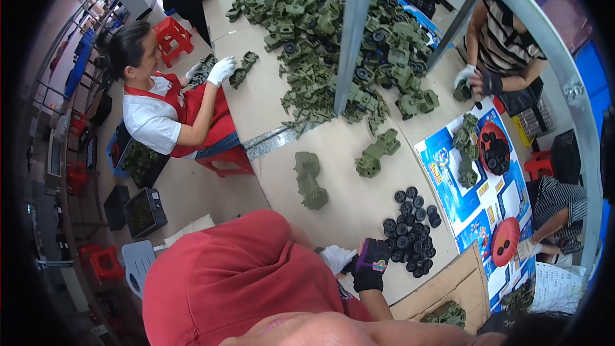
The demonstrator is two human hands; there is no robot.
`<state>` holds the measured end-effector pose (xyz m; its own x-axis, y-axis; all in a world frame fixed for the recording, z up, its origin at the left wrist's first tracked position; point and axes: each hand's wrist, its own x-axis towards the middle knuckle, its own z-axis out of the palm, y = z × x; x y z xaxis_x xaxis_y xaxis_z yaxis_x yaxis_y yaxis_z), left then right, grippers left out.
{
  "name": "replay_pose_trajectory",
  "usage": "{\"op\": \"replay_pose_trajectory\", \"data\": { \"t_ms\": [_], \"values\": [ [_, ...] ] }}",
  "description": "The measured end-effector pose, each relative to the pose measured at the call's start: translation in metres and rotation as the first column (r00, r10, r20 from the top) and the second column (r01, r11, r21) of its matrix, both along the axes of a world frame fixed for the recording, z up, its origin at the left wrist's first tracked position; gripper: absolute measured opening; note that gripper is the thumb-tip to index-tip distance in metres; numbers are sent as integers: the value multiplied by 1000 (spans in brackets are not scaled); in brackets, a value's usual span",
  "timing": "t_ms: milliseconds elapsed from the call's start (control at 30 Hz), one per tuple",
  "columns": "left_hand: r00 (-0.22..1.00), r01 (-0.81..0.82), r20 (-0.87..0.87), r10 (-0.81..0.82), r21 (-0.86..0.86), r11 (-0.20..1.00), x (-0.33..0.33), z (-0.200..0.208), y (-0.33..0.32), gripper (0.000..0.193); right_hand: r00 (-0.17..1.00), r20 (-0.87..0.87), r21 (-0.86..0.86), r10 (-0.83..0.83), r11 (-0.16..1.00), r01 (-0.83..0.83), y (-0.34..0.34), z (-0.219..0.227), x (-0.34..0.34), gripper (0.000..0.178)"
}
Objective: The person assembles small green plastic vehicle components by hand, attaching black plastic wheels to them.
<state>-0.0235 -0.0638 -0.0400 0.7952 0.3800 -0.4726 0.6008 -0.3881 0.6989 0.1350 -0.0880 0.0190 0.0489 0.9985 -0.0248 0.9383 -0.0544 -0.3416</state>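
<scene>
My left hand, in a white glove, is at the table's near edge in front of my red shirt. Right beside it is my right hand, in a black and purple glove. Both look closed and nearly meet; what they hold is small and hidden. Just right of them lies a loose pile of black toy wheels. Farther off on the table, two olive-green toy vehicle bodies lie apart, one body toward the left and another body toward the right.
A large heap of green toy vehicle parts covers the far table. A metal post rises through it. At right are a red tray of wheels, another red tray and a cardboard piece. Co-workers sit around, including one person at left.
</scene>
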Motion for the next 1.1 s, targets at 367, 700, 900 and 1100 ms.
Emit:
{"op": "replay_pose_trajectory", "data": {
  "t_ms": [367, 700, 900, 1100],
  "values": [
    [998, 59, 28, -60, 15, 998, -11, 14, 40, 113, 488, -732, -102, -475, 785, 611, -13, -72, 15, 28],
    [936, -351, -352, 27, -936, -24, -15, -15, 70, 56, -10, -805, -575, -594, 776, 259, -131, -42, 34, 42],
    [989, 149, 68, -135, -309, 939, 2, -51, 117, 65, 47, -686, -651, -726, 641, 407, -150, -46, 25, 43],
    [769, 436, 199, -608, 532, 726, 4, 57, 68, 90, 259, -578, -552, -774, 604, 575, -135, 3, 38, 43]
  ]
}}
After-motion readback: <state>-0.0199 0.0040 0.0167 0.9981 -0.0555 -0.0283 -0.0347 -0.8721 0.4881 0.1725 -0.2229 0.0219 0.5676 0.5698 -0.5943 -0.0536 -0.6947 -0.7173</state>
